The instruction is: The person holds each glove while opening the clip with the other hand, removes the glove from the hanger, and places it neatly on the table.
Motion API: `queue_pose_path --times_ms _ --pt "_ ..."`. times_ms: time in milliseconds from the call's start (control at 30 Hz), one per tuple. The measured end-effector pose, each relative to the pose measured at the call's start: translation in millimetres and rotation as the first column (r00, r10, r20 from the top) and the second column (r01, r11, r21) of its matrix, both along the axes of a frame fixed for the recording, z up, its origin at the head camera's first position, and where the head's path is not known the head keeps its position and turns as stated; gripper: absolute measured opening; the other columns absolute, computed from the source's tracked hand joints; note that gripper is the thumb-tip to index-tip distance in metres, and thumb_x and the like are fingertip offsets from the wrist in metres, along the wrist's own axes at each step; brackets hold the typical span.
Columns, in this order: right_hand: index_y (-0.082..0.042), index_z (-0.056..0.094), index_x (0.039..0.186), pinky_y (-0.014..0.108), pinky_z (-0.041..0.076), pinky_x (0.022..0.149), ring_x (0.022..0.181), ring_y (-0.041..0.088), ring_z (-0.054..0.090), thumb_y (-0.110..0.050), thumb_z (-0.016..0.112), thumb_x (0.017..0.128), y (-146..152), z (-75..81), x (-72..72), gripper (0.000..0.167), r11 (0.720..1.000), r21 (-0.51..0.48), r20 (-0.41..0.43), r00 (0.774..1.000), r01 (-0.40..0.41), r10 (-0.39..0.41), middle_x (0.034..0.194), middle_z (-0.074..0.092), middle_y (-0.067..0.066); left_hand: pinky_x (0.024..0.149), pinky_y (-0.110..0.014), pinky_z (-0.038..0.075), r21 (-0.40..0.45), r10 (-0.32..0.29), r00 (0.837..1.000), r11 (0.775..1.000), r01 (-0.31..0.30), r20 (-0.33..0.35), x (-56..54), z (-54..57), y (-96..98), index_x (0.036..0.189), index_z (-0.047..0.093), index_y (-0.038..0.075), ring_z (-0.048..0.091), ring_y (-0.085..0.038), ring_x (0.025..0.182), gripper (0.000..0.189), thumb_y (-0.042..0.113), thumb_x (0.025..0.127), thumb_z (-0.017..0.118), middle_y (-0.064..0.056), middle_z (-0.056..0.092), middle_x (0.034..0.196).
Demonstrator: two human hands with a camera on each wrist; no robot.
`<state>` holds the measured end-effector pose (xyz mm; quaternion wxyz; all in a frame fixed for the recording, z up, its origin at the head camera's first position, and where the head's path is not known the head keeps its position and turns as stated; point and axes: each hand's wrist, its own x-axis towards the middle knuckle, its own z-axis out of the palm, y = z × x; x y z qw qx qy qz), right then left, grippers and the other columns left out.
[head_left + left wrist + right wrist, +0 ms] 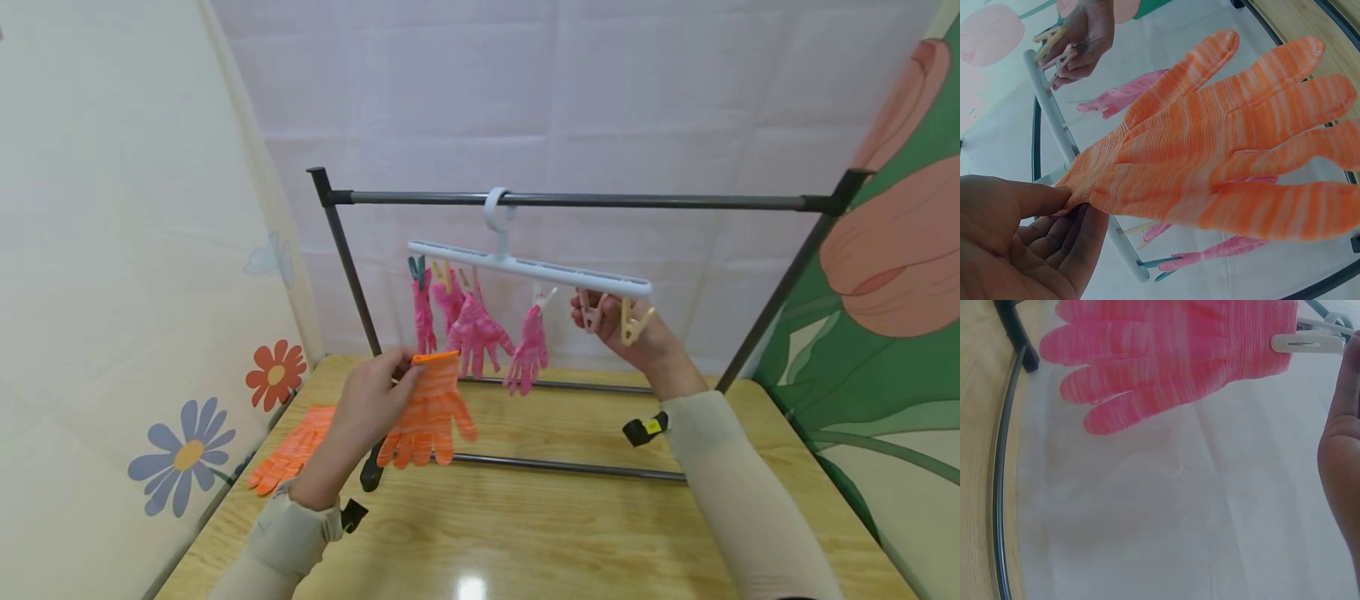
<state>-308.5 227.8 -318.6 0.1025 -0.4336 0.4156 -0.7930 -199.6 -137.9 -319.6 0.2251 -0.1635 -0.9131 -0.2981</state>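
Observation:
My left hand [375,396] pinches an orange striped glove [431,408] by its cuff, between thumb and fingers. The glove dangles with its fingers downward, in front of the rack. In the left wrist view that glove [1210,137] lies across the middle. At the right end of a light blue hanger [555,271], my right hand [651,337] grips a pink clothespin [590,315] from behind. A yellow clothespin [636,325] hangs beside it, in front of the palm. Several pink gloves [477,329] hang from clothespins along the hanger. One pink glove [1172,356] with a white clothespin [1307,343] fills the upper right wrist view.
A black rack [637,201] carries the hanger on its top bar; the hanger tilts down to the right. Its lower bars [562,467] run above the wooden table [510,525]. Another orange glove [296,446] lies on the table at the left. White cloth [450,92] hangs behind.

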Motion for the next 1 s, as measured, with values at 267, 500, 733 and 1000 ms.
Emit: queue_pose_path --times_ms 267,500,733,1000 --pt "0.000 0.072 0.113 0.033 0.054 0.095 0.104 0.022 0.069 -0.010 0.065 0.099 0 0.4 1.3 0.018 1.000 0.000 0.015 1.000 0.008 -0.008 0.106 0.072 0.010 0.055 -0.030 0.044 0.004 0.020 1.000 1.000 -0.020 0.019 -0.3 -0.5 -11.0 0.108 0.070 0.006 0.052 -0.013 0.060 0.014 0.017 0.099 0.067 -0.002 0.069 0.084" --pt "0.000 0.072 0.115 0.032 0.054 0.095 0.104 0.022 0.069 -0.010 0.063 0.101 0 0.4 3.1 0.019 1.000 0.007 0.009 1.000 0.010 -0.010 0.108 0.072 0.010 0.058 -0.029 0.047 0.007 0.003 1.000 1.000 -0.003 0.018 0.6 -3.6 -21.1 0.106 0.070 0.009 0.054 -0.012 0.061 0.012 0.018 0.099 0.067 0.000 0.069 0.082" --pt "0.001 0.070 0.118 0.032 0.055 0.094 0.103 0.022 0.069 -0.010 0.065 0.099 1 0.8 3.0 0.023 1.000 0.002 0.034 0.999 -0.007 0.007 0.107 0.073 0.010 0.058 -0.028 0.047 0.004 0.014 0.999 1.000 -0.014 0.046 2.4 -4.3 -29.6 0.108 0.071 0.007 0.055 -0.011 0.062 0.014 0.017 0.099 0.066 -0.001 0.070 0.083" --pt "0.001 0.069 0.121 0.033 0.055 0.095 0.104 0.022 0.069 -0.010 0.064 0.099 2 0.7 4.2 0.025 1.000 -0.004 0.035 0.999 -0.017 0.017 0.111 0.072 0.012 0.054 -0.027 0.042 -0.002 0.033 0.997 0.999 -0.033 0.069 2.8 -6.1 -39.9 0.109 0.070 0.004 0.049 -0.014 0.059 0.017 0.017 0.100 0.066 -0.003 0.068 0.083"
